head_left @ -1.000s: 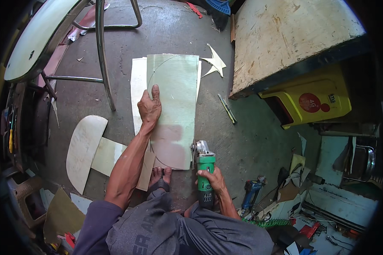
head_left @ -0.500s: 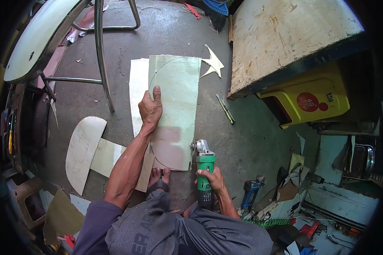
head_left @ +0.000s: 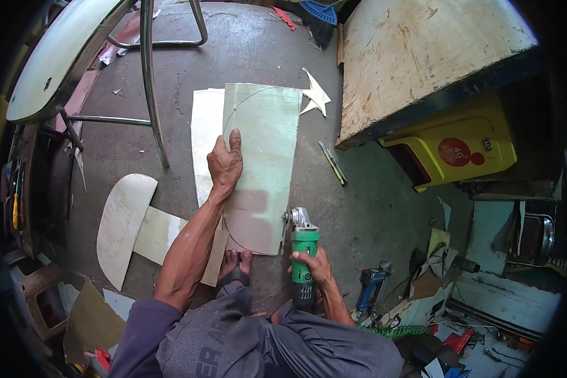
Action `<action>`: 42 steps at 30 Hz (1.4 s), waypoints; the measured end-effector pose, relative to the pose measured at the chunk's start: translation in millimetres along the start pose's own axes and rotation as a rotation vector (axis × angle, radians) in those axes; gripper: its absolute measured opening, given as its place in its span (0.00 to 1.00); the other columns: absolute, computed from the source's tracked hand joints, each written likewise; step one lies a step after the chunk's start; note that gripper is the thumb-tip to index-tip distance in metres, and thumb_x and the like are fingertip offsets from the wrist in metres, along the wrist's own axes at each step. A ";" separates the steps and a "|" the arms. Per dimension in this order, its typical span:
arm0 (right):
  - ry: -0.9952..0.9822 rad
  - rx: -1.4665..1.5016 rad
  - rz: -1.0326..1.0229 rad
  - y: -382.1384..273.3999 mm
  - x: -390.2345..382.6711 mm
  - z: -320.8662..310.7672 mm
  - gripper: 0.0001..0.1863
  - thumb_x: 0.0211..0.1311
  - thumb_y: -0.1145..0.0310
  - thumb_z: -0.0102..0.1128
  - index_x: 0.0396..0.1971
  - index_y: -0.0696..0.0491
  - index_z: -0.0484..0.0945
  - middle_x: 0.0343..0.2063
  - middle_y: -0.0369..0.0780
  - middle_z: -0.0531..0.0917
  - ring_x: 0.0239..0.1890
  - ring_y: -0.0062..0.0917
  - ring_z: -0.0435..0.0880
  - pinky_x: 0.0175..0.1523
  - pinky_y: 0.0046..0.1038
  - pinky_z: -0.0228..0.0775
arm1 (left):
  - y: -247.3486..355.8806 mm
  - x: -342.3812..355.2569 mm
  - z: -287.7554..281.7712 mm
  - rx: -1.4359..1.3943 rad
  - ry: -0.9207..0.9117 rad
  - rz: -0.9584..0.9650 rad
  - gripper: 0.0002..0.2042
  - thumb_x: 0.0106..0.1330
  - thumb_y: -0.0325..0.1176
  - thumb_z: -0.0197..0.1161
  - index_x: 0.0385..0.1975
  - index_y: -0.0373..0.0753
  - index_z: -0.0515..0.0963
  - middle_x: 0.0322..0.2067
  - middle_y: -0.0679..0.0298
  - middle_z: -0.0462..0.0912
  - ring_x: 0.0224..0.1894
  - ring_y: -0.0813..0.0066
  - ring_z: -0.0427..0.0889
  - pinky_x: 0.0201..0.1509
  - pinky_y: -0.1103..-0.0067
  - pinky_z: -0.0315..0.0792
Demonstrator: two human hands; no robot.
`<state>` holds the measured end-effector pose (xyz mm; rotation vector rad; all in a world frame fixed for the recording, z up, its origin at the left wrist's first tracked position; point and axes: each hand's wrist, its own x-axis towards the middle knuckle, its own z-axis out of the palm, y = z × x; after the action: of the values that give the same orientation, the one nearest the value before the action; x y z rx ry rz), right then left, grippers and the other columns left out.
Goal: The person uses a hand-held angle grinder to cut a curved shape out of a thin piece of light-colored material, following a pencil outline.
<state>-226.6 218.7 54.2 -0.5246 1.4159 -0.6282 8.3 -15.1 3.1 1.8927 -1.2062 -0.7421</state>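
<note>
A thin plywood sheet (head_left: 264, 138) with a curved pencil line on it lies over another pale sheet (head_left: 203, 145) on the floor. My left hand (head_left: 225, 160) grips its left edge, thumb on top and fingers curled, the fingertips out of sight. In my right hand (head_left: 318, 264) is a green angle grinder (head_left: 304, 249), held upright by its body. The grinder's head is close to the plywood's lower right edge; whether its disc touches the wood, I cannot tell. My foot (head_left: 239, 261) is at the sheet's near end, beside a narrow wood strip (head_left: 215, 258).
Left of my arm lie a rounded board (head_left: 126, 230) and a pale panel (head_left: 154, 233). A utility knife (head_left: 332, 164) and a jagged offcut (head_left: 317, 94) lie right of the sheet. A metal-legged chair (head_left: 151, 82), a wooden table (head_left: 422, 57) and a blue power tool (head_left: 372, 286) stand around.
The plywood sheet has shifted slightly to the right at its far end, and my left hand has moved with it. The angle grinder in my right hand has stayed in place.
</note>
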 end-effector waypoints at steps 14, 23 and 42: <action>0.025 0.015 -0.023 -3.4 -0.4 -0.3 0.26 0.55 0.62 0.68 0.48 0.61 0.70 0.32 0.43 0.81 0.25 0.31 0.87 0.29 0.30 0.81 | 8.3 -4.7 0.6 -0.004 -0.022 0.033 0.36 0.71 0.66 0.46 0.32 0.29 0.74 0.20 0.39 0.77 0.26 0.39 0.80 0.33 0.56 0.71; 0.026 0.030 -0.033 -7.9 -1.0 0.8 0.26 0.55 0.62 0.68 0.48 0.61 0.70 0.31 0.43 0.81 0.25 0.30 0.86 0.28 0.29 0.80 | 11.1 -7.1 -0.3 -0.018 -0.071 0.017 0.36 0.72 0.65 0.46 0.33 0.28 0.75 0.20 0.41 0.77 0.24 0.44 0.79 0.32 0.58 0.71; 0.036 0.045 -0.063 -14.4 2.9 0.4 0.27 0.54 0.62 0.69 0.48 0.61 0.70 0.31 0.43 0.81 0.24 0.31 0.86 0.28 0.30 0.81 | 7.2 -8.0 6.0 -0.036 -0.023 0.085 0.37 0.70 0.68 0.45 0.30 0.30 0.73 0.15 0.42 0.74 0.20 0.43 0.79 0.28 0.57 0.72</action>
<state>-227.3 206.2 61.8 -0.5261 1.4202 -0.7219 -2.9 -11.4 6.4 1.7962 -1.2712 -0.7368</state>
